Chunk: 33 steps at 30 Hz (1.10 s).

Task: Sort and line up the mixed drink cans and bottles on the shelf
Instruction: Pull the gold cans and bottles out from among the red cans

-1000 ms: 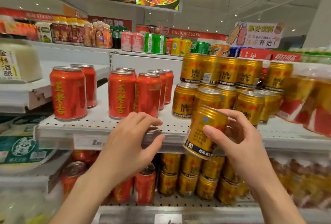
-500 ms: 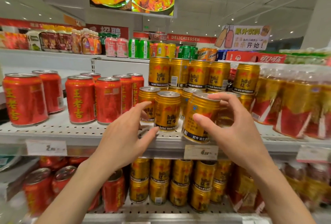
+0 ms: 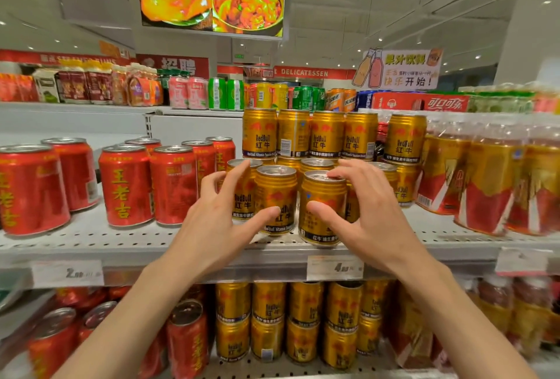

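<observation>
Gold Red Bull can [image 3: 322, 207] now stands upright at the front edge of the white perforated shelf [image 3: 127, 239]; one second ago I carried it tilted, off the shelf, in my right hand [image 3: 368, 215]. So the placing step looks done, and the can has joined its own kind.

Landmark: the placed can.
- Just left of it, a second front gold can [image 3: 275, 198], nearly touching.
- Behind it, more gold cans, with an upper tier stacked on them.
- Well left of it, the red Wanglaoji cans [image 3: 125, 184].

Grip: right hand curled round the placed can, thumb on its front, fingertips over its lid. Left hand [image 3: 221, 224] spread wide, thumb tip against the neighbouring can's front, holding nothing.

Judgement: the front pair sits slightly uneven; a small nudge would square the row.
</observation>
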Motion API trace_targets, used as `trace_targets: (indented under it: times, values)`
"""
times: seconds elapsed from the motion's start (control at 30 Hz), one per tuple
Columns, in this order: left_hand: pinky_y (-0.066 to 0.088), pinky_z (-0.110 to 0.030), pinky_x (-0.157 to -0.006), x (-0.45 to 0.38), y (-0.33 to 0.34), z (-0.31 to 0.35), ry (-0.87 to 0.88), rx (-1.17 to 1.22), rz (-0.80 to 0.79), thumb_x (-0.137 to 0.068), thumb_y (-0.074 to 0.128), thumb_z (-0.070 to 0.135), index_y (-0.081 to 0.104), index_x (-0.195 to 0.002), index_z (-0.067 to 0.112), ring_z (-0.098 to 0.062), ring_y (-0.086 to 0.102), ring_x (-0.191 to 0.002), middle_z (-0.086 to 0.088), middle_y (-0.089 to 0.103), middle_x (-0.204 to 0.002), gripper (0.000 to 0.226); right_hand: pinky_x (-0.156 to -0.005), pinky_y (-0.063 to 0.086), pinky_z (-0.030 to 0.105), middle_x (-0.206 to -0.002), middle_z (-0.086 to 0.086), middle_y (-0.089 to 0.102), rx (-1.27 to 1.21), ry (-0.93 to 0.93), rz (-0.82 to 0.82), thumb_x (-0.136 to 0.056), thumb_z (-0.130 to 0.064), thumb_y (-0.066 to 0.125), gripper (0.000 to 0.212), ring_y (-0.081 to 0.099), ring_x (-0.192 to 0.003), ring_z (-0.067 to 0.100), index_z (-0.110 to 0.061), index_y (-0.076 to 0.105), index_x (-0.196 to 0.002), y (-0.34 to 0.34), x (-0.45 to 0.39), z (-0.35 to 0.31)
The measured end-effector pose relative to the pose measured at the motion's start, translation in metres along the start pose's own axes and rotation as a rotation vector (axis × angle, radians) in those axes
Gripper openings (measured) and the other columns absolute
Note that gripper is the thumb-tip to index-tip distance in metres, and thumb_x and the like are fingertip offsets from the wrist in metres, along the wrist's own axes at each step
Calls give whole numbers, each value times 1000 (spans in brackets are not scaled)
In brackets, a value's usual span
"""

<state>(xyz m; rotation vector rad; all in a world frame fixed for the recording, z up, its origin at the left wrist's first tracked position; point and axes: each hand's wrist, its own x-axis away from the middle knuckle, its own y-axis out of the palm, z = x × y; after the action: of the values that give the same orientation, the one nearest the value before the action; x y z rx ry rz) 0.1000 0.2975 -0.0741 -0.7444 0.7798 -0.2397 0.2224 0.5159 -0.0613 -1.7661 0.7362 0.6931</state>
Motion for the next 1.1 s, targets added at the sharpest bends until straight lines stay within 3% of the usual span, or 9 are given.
trace_targets:
  times: [0.1, 0.3, 0.4, 0.5, 0.57, 0.7, 0.8, 0.93, 1.1]
  values:
    - [47, -49, -107, -3, -5, 0, -1, 49, -40, -74, 56, 81, 16, -144, 66, -29, 54, -128, 4, 27, -154, 82, -105, 45, 41, -127, -15, 52, -16, -8, -3, -85, -70, 53, 57, 44, -124, 5, -31, 53, -126, -2, -1, 2]
    - [50, -48, -103, -7, -2, 2, 37, 78, -115, -75, 54, 82, 13, -142, 71, -24, 60, -120, 8, 25, -156, 79, -101, 46, 34, -123, -17, 52, -42, -14, -14, -85, -66, 53, 53, 46, -119, 4, -32, 52, -125, -4, 0, 6]
    - [53, -40, -98, -6, -1, 0, 37, 109, -144, -78, 54, 80, 9, -140, 76, -20, 65, -112, 13, 20, -160, 77, -106, 44, 39, -130, -13, 52, -53, -26, 12, -86, -63, 55, 54, 44, -126, 7, -29, 52, -127, 0, 2, 7]
    - [53, -44, -100, -4, -1, 0, 40, 120, -146, -80, 54, 79, 6, -139, 77, -18, 67, -111, 14, 16, -164, 77, -115, 37, 49, -144, -11, 48, -69, -11, 37, -86, -64, 55, 59, 35, -142, 9, -28, 52, -133, 4, 4, 8]
    - [52, -47, -101, -2, 0, 2, 63, 131, -126, -80, 53, 80, 6, -141, 76, -18, 64, -118, 14, 15, -166, 76, -119, 30, 51, -154, -11, 41, -59, 1, 45, -87, -65, 53, 64, 25, -149, 9, -28, 49, -140, 5, 6, 8]
    - [46, -54, -108, 2, 3, 2, 107, 109, -43, -82, 52, 81, 10, -149, 64, -15, 39, -145, 15, 22, -165, 80, -123, 22, 41, -163, -8, 29, -30, 64, 99, -88, -68, 51, 75, 16, -153, 8, -26, 40, -150, 8, 16, 0]
    - [47, -47, -108, 8, 2, 2, 110, 147, 44, -87, 59, 68, 26, -153, 48, -7, 42, -140, 16, 35, -158, 77, -120, 21, 36, -164, -8, 24, -65, 150, 151, -90, -67, 55, 75, 16, -152, 9, -27, 38, -152, 11, 28, -8]
    - [45, -15, -98, 27, -2, 0, 120, 234, 130, -90, 66, 48, 44, -147, 33, 5, 50, -124, 16, 51, -140, 64, -115, 38, 47, -157, -10, 30, -162, 237, 222, -87, -58, 64, 70, 31, -146, 13, -26, 44, -146, 19, 48, -13]
    - [48, -17, -98, 53, -12, -6, 124, 320, 115, -92, 68, 38, 52, -139, 32, 4, 54, -123, 20, 59, -129, 50, -108, 45, 50, -150, -4, 38, -146, 306, 268, -88, -53, 67, 66, 40, -140, 16, -22, 48, -143, 25, 54, -27]
